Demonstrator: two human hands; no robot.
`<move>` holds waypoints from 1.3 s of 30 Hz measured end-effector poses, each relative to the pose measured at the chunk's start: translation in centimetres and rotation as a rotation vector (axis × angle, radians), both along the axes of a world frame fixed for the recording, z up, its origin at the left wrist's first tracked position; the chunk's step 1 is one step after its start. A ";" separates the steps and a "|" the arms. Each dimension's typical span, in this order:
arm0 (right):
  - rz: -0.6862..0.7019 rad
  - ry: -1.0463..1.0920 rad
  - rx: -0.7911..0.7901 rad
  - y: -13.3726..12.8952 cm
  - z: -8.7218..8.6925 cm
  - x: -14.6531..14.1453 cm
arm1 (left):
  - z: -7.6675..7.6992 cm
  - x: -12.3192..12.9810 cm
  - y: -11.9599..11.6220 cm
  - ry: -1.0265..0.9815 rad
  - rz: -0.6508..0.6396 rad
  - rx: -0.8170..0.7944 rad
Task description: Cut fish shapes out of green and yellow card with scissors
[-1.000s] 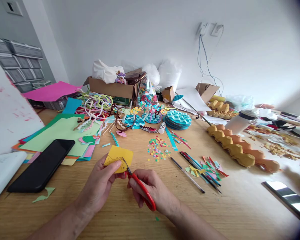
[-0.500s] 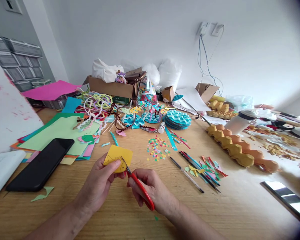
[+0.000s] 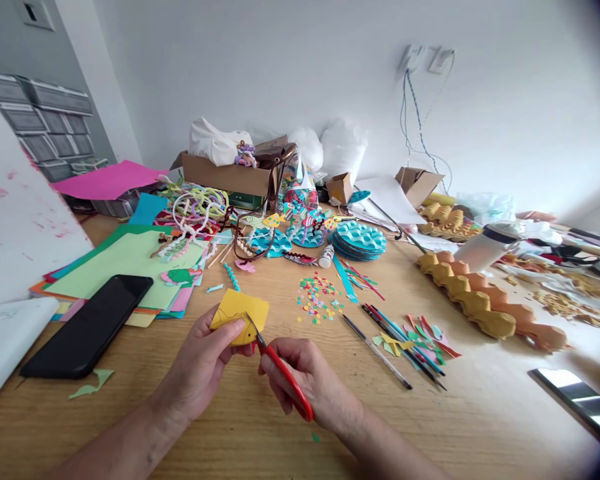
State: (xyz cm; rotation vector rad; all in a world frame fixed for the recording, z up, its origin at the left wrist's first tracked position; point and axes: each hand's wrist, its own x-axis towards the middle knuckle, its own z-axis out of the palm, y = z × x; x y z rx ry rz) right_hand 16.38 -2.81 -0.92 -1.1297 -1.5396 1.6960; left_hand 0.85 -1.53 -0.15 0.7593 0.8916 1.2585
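My left hand [image 3: 207,353] pinches a yellow paper [image 3: 253,309] that bears a drawn outline with a small dark dot. Something red shows just under the paper's lower edge. Red-handled scissors [image 3: 291,381] are in my right hand [image 3: 305,373], and their blades lie on the paper at the drawn line. Both hands are close together above the wooden table [image 3: 220,440]. Small round confetti [image 3: 320,297] in several colours lies beyond my right hand.
At the left are a black phone [image 3: 87,327] and stacked coloured paper [image 3: 125,263]. Pens [image 3: 377,351] and paper scraps lie to the right, near an egg carton [image 3: 465,293]. Blue wavy discs [image 3: 357,240] and a cardboard box [image 3: 225,179] stand farther back.
The whole view has shifted slightly, so things appear a little farther right. Both hands keep their grip on the paper and the scissors, with the blades still at the drawn line.
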 end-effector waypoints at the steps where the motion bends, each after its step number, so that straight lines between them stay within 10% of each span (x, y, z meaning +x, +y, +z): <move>1: 0.001 -0.003 0.002 0.0 0.0 0.0 | 0.0 0.0 0.0 0.000 0.002 0.001; 39: 0.022 -0.040 0.044 0.0 0.1 0.3 | 0.0 -0.7 -0.1 0.013 -0.063 0.054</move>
